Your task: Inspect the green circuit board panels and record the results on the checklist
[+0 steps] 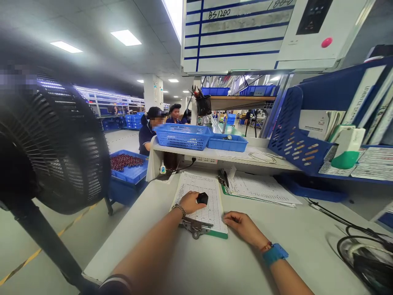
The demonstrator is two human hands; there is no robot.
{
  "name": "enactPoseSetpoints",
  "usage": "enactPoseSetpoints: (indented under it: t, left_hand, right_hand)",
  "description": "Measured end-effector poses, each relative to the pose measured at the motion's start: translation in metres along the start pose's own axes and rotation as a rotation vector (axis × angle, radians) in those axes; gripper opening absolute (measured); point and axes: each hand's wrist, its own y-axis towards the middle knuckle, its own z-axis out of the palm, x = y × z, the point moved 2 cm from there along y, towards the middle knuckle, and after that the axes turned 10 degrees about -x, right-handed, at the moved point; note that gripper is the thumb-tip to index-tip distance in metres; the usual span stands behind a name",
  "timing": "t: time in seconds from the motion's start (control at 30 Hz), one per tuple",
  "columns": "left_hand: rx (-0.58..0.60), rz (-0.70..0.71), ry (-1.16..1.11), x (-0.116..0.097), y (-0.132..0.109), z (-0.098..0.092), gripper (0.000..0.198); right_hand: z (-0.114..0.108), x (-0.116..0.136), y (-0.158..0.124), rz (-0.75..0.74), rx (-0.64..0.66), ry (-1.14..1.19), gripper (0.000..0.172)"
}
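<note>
My left hand [188,203] grips a small black block-shaped object [202,198], possibly a stamp, and rests on a gridded paper form [196,200]. The form lies on a green clipboard [217,234] with a metal clip [195,227] at its near end. My right hand [242,227] lies flat beside the clipboard, holding nothing, its fingertips at the sheet's right edge. A blue band [275,254] circles that wrist. Both hands rest on a pale grey workbench [147,229].
A black standing fan [58,143] stands left of the bench, above a blue crate of dark red parts [126,162]. Blue trays [182,136] sit on the shelf ahead. Further papers [260,188] lie to the right, with black cables [362,254] at right. Co-workers [147,129] stand beyond.
</note>
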Motion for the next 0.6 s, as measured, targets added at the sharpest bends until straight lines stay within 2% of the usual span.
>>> enactPoseSetpoints:
  t: [0.6]
  left_hand:
    - [0.006,0.014,-0.003,-0.0009,-0.0003,-0.0015,0.034]
  right_hand:
    - [0.0004,0.0005,-0.0006,-0.008,0.014,0.014,0.022]
